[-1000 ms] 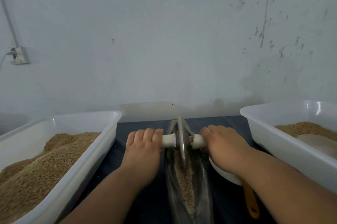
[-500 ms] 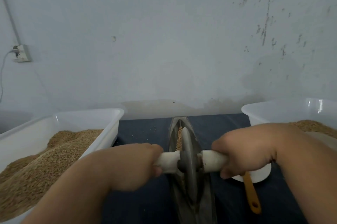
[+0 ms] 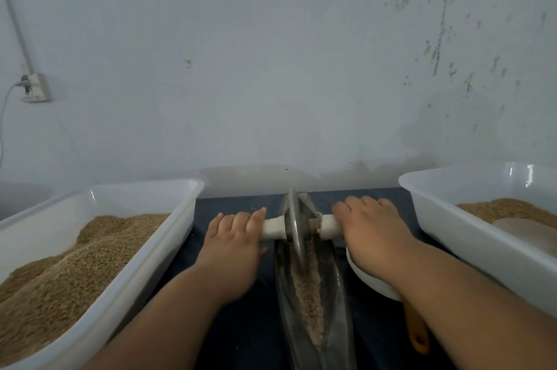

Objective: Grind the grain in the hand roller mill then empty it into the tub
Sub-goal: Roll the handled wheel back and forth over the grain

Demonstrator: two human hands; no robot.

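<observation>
A narrow boat-shaped metal trough (image 3: 337, 318) lies on the dark table between two tubs, with a strip of pale ground grain (image 3: 309, 294) along its bottom. A metal grinding wheel (image 3: 294, 228) stands upright in the trough near its far end, on a white axle handle (image 3: 272, 228). My left hand (image 3: 235, 246) grips the left end of the handle. My right hand (image 3: 370, 231) grips the right end. The left white tub (image 3: 132, 267) is heaped with brown grain. The right white tub (image 3: 452, 234) holds a lower layer of grain.
A white bowl (image 3: 370, 282) sits under my right forearm, with an orange handle (image 3: 417, 330) sticking out toward me. A grey wall stands right behind the table, with a socket (image 3: 34, 87) at the left. A pale flat object (image 3: 530, 234) lies in the right tub.
The wheel was pulled toward me along the trough half a second ago and is now pushed back to the far end, both hands still on the handle.
</observation>
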